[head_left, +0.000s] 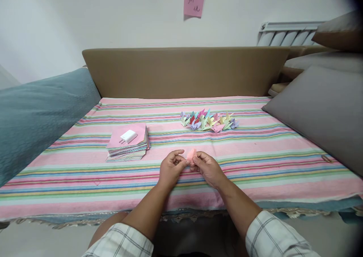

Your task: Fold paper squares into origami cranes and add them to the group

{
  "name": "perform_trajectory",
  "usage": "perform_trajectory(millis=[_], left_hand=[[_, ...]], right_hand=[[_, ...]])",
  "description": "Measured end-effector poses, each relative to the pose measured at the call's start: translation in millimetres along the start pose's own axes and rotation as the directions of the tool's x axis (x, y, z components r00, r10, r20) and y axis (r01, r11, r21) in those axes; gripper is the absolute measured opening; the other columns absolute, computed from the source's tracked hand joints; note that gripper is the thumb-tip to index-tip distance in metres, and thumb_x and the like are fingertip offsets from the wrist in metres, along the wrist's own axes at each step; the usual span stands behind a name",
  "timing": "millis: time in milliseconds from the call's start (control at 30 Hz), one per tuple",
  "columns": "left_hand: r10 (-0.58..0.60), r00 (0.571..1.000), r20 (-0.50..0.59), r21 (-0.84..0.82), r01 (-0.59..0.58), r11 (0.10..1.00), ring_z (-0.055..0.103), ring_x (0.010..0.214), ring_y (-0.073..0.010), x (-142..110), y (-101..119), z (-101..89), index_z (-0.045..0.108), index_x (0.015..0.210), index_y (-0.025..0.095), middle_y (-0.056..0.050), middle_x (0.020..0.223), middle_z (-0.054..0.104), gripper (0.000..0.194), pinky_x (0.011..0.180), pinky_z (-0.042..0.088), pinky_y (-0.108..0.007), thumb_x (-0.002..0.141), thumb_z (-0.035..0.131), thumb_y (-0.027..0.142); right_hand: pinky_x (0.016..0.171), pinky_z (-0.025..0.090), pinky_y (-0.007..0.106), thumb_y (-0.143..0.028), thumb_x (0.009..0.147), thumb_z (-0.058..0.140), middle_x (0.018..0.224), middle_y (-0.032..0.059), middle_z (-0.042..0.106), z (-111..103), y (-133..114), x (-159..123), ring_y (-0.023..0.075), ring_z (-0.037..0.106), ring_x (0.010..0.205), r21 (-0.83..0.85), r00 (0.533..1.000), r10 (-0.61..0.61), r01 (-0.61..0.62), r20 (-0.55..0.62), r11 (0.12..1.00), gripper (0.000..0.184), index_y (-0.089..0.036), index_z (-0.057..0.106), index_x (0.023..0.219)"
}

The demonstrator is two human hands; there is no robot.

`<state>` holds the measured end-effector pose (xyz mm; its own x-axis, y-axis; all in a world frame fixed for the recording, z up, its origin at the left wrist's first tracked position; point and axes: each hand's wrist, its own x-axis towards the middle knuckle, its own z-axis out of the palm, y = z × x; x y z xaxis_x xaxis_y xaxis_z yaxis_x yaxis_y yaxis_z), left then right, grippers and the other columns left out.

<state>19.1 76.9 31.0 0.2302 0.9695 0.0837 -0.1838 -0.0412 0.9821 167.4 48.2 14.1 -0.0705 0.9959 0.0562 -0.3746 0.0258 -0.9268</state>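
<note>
Sleeves (124,240) (cropped); pink paper (191,154) part-hidden.

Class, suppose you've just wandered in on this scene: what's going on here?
A person's right hand pinches a small piece of folded pink paper, while the left hand touches its lower left edge. Beyond the hands, a cluster of multicoloured origami cranes rests on the striped cloth. Off to the left is a stack of square paper with a white plug-in charger lying on top.
</note>
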Motion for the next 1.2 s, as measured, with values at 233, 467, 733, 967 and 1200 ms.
perform_trajectory(millis=[233, 467, 733, 967, 1200], left_hand=[[-0.073, 0.980, 0.184, -0.067, 0.087, 0.994, 0.063, 0.073, -0.0161, -0.8, 0.3, 0.9, 0.068, 0.082, 0.015, -0.003, 0.076, 0.070, 0.028, 0.074, 0.049, -0.029, 0.063, 0.077, 0.034], [-0.120, 0.990, 0.073, -0.175, 0.131, 0.976, 0.060, 0.057, -0.0115, -2.4, -2.4, 6.1, 0.059, 0.066, 0.014, 0.001, 0.059, 0.066, 0.031, 0.062, 0.047, -0.024, 0.055, 0.082, 0.031], [-0.150, 0.988, 0.048, -0.171, 0.156, 0.973, 0.056, 0.054, -0.0093, -1.4, -6.5, 4.6, 0.058, 0.063, 0.014, 0.002, 0.060, 0.064, 0.033, 0.057, 0.042, -0.022, 0.053, 0.082, 0.033], [-0.089, 0.993, 0.073, -0.010, 0.090, 0.996, 0.055, 0.057, -0.0086, -2.2, -0.7, 3.9, 0.061, 0.065, 0.013, 0.001, 0.063, 0.065, 0.030, 0.059, 0.041, -0.020, 0.057, 0.079, 0.035], [-0.119, 0.975, 0.188, 0.044, 0.113, 0.993, 0.052, 0.054, -0.0073, -1.9, -7.1, 0.2, 0.061, 0.073, 0.014, 0.003, 0.062, 0.062, 0.029, 0.053, 0.037, -0.018, 0.060, 0.078, 0.034]], right_hand=[[0.059, 0.045, 0.025, -0.044, 0.071, 0.070, 0.065, -0.0035, 0.058, 3.8, -1.1, -0.9, 0.0095, 0.052, 0.058, -0.040, 1.000, -0.001, 0.000, -0.026, 0.999, 0.026, -0.020, 0.063, 0.078], [0.059, 0.045, 0.023, -0.040, 0.072, 0.071, 0.065, -0.0027, 0.061, 5.4, 2.4, 0.9, 0.0085, 0.053, 0.058, -0.089, 0.995, -0.032, 0.024, -0.090, 0.996, 0.026, -0.018, 0.064, 0.083], [0.054, 0.045, 0.023, -0.043, 0.067, 0.073, 0.059, -0.0037, 0.058, 6.4, 3.8, 1.7, 0.0085, 0.051, 0.053, -0.064, 0.991, 0.005, -0.014, -0.136, 0.998, 0.029, -0.018, 0.060, 0.073], [0.065, 0.044, 0.024, -0.038, 0.068, 0.074, 0.071, -0.0015, 0.063, 9.1, -4.8, -0.3, 0.0104, 0.053, 0.065, -0.104, 0.993, -0.087, 0.079, -0.076, 0.991, 0.025, -0.019, 0.063, 0.080], [0.057, 0.039, 0.024, -0.042, 0.065, 0.074, 0.059, -0.0033, 0.057, 6.5, -1.0, 0.5, 0.0106, 0.048, 0.057, -0.183, 0.984, -0.106, 0.079, -0.142, 0.980, 0.026, -0.018, 0.065, 0.069]])
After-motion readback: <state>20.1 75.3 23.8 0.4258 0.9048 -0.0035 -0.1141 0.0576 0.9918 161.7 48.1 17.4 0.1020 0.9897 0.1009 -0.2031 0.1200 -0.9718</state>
